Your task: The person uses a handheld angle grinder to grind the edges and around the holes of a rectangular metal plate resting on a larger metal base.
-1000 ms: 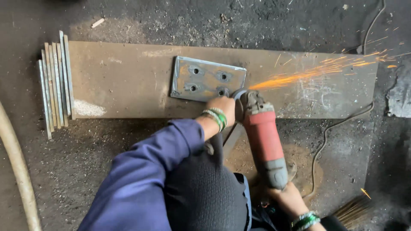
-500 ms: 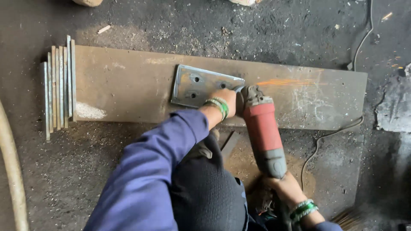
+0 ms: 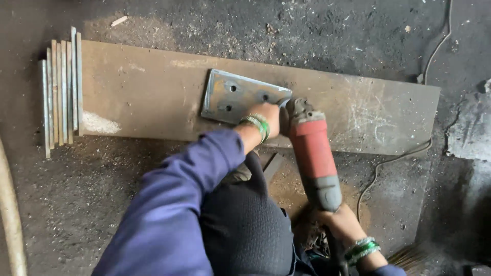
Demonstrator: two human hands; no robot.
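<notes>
I hold a red angle grinder [image 3: 314, 153] with both hands. My left hand [image 3: 268, 118], green bangles on the wrist, grips it near its grey head. My right hand [image 3: 341, 224], also with bangles, holds the rear end. The grinder's head rests at the right edge of a small grey steel plate with several holes [image 3: 232, 97]. That plate lies on a long rusty steel plate [image 3: 148, 92] on the floor. No sparks are visible.
A stack of flat metal bars [image 3: 61, 87] lies across the left end of the long plate. A thin cable [image 3: 394, 161] runs over the dirty floor at right. A pale hose [image 3: 10, 220] curves along the left edge. My dark-clothed knee [image 3: 245, 225] is below.
A stream of orange sparks flew to the right a second ago, thinned half a second ago, and is gone now. Both hands have kept their grip on the grinder.
</notes>
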